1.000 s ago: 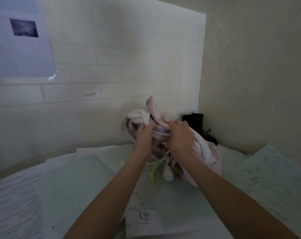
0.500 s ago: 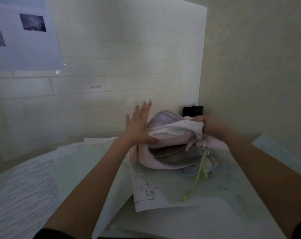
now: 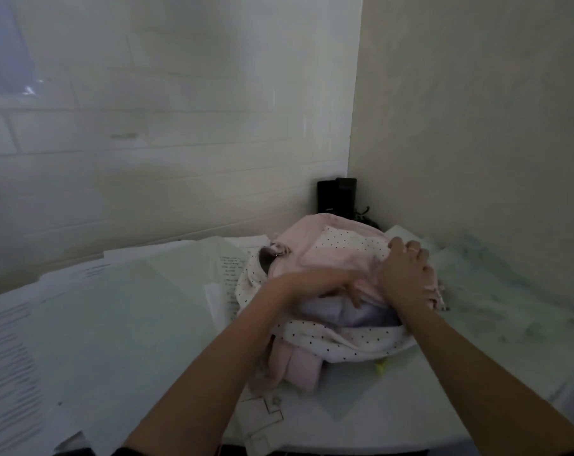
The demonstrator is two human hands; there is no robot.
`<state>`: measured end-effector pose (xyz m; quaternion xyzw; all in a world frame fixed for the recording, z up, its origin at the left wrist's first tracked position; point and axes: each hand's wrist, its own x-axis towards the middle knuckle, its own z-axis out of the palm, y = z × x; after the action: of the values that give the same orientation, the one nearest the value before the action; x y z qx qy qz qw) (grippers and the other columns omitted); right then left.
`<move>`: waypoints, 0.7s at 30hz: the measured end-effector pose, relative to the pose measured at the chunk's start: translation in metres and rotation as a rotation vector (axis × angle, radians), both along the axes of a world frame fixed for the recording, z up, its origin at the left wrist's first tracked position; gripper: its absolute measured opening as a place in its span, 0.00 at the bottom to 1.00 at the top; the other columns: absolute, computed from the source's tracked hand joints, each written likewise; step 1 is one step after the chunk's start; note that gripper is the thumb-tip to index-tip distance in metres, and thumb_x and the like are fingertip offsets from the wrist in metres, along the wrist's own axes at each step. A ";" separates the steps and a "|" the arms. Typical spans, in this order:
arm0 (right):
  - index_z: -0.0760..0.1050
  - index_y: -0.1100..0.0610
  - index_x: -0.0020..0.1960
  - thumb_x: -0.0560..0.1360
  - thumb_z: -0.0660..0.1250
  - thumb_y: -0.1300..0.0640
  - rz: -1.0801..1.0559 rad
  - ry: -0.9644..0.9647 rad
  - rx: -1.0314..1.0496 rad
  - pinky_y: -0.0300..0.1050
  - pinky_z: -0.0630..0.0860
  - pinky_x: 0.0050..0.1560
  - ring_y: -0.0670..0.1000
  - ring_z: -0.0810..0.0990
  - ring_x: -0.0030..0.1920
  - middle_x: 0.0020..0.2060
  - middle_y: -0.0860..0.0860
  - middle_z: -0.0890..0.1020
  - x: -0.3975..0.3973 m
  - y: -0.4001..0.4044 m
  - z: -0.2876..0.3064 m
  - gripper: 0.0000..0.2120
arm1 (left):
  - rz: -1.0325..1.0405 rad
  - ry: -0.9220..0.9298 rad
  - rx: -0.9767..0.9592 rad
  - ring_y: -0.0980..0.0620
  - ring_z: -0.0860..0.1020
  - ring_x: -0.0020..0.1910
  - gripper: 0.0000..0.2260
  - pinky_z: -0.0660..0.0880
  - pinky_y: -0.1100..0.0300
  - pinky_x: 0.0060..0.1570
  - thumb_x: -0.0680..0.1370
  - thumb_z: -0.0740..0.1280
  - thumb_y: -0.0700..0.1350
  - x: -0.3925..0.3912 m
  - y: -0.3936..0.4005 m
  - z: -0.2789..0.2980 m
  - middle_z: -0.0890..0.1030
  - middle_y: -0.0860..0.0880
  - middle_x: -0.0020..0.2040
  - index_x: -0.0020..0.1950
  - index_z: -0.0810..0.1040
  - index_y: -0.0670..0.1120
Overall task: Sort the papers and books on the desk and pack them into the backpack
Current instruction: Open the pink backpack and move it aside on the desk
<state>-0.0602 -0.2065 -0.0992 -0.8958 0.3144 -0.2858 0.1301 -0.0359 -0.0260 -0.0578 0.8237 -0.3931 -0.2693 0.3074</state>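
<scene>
Backpack [image 3: 315,255], pink cloth with white panels of black dots, lies on the tabletop [image 3: 394,419] toward 1 o'clock from the frame's centre, its mouth gaping toward the viewer and showing a lilac lining. A metal ring sits on its top at the 10 o'clock side; a yellow-green tag shows under its near edge at 5 o'clock.

Left hand [image 3: 328,284]: reaches across the opening from 7 o'clock, its fingers partly hidden inside the mouth against the pink upper flap; whether they clutch the cloth or merely rest on it cannot be told.

Right hand [image 3: 405,274]: set on the backpack's 3 o'clock edge, fingers curled down over the pink and dotted cloth and gripping it; a ring shows on one finger.

Papers:
- printed sheets [image 3: 9,357], at 9 o'clock, overlapping, text too blurred to read;
- pale green sheet [image 3: 114,324], large, between the printed sheets and the backpack;
- typed page [image 3: 228,274], partly tucked under the backpack's 9 o'clock side;
- line drawing sheet [image 3: 265,413], at 6 o'clock, under the backpack's near corner;
- marked sheets [image 3: 496,291], at 3 o'clock, just beside the right hand.

Black box-shaped object [image 3: 336,195]: stands upright in the wall corner at 12 o'clock, behind the backpack, with dark cords beside it.
</scene>
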 end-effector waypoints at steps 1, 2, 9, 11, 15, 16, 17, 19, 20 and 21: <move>0.68 0.62 0.63 0.77 0.55 0.55 -0.045 -0.023 0.017 0.61 0.68 0.59 0.66 0.69 0.61 0.61 0.65 0.71 -0.001 0.005 -0.009 0.17 | 0.108 -0.129 -0.191 0.58 0.75 0.40 0.13 0.70 0.66 0.43 0.82 0.58 0.50 0.007 -0.005 -0.002 0.80 0.46 0.49 0.61 0.76 0.46; 0.68 0.63 0.64 0.78 0.52 0.54 -0.083 -0.046 0.017 0.62 0.69 0.58 0.67 0.71 0.60 0.61 0.66 0.73 -0.001 0.009 -0.016 0.19 | 0.232 -0.244 -0.349 0.58 0.73 0.35 0.10 0.69 0.65 0.39 0.81 0.60 0.47 0.011 -0.011 -0.003 0.79 0.48 0.42 0.60 0.74 0.45; 0.69 0.69 0.59 0.75 0.57 0.66 -0.003 -0.084 -0.032 0.54 0.70 0.57 0.62 0.75 0.56 0.53 0.65 0.77 0.007 -0.008 -0.023 0.13 | -0.037 -0.820 0.025 0.47 0.65 0.71 0.23 0.51 0.41 0.73 0.79 0.59 0.43 0.026 -0.089 -0.025 0.68 0.48 0.72 0.74 0.63 0.50; 0.68 0.68 0.58 0.75 0.57 0.66 0.016 -0.055 0.003 0.49 0.70 0.44 0.58 0.75 0.47 0.53 0.64 0.77 0.004 -0.017 -0.023 0.12 | -0.052 -0.811 0.030 0.49 0.67 0.70 0.24 0.37 0.41 0.72 0.80 0.56 0.44 0.022 -0.098 -0.043 0.71 0.49 0.71 0.76 0.59 0.51; 0.68 0.66 0.61 0.78 0.58 0.60 0.099 0.134 -0.005 0.46 0.68 0.49 0.56 0.75 0.50 0.56 0.60 0.77 -0.005 -0.022 -0.010 0.14 | 0.100 -0.745 -0.178 0.50 0.75 0.62 0.20 0.38 0.49 0.72 0.82 0.52 0.45 0.028 -0.095 -0.066 0.80 0.49 0.61 0.75 0.63 0.53; 0.70 0.64 0.61 0.79 0.58 0.57 0.142 0.230 -0.025 0.47 0.67 0.59 0.57 0.74 0.58 0.58 0.60 0.76 -0.005 -0.023 -0.007 0.14 | 0.129 -0.712 -0.216 0.50 0.77 0.60 0.19 0.39 0.51 0.73 0.82 0.54 0.44 0.031 -0.094 -0.067 0.81 0.49 0.58 0.72 0.67 0.52; 0.72 0.62 0.61 0.79 0.58 0.54 0.187 0.307 -0.027 0.49 0.65 0.64 0.57 0.72 0.63 0.59 0.59 0.77 -0.003 -0.025 -0.005 0.15 | 0.157 -0.680 -0.249 0.50 0.77 0.59 0.18 0.40 0.52 0.73 0.80 0.55 0.42 0.032 -0.094 -0.067 0.82 0.49 0.57 0.70 0.70 0.51; 0.75 0.56 0.56 0.78 0.61 0.49 0.291 0.392 0.086 0.48 0.67 0.61 0.55 0.75 0.60 0.55 0.56 0.79 -0.001 -0.029 0.000 0.13 | 0.203 -0.645 -0.289 0.51 0.77 0.59 0.17 0.41 0.54 0.73 0.78 0.58 0.40 0.034 -0.092 -0.068 0.82 0.50 0.57 0.66 0.74 0.49; 0.76 0.53 0.55 0.77 0.62 0.48 0.342 0.379 0.145 0.47 0.69 0.58 0.54 0.76 0.57 0.54 0.54 0.81 0.001 -0.032 -0.001 0.12 | 0.221 -0.642 -0.299 0.52 0.76 0.60 0.17 0.41 0.54 0.73 0.77 0.59 0.40 0.034 -0.091 -0.069 0.82 0.51 0.57 0.65 0.74 0.49; 0.77 0.52 0.57 0.77 0.64 0.49 0.374 0.355 0.187 0.47 0.71 0.57 0.53 0.77 0.56 0.54 0.52 0.81 0.001 -0.032 -0.001 0.12 | 0.235 -0.648 -0.305 0.53 0.76 0.60 0.17 0.42 0.54 0.74 0.77 0.59 0.40 0.033 -0.091 -0.070 0.81 0.51 0.58 0.64 0.74 0.49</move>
<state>-0.0591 -0.2386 -0.1002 -0.9585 0.1865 -0.0649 0.2058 -0.0029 -0.1167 -0.1277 0.8504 -0.4083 0.1042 0.3150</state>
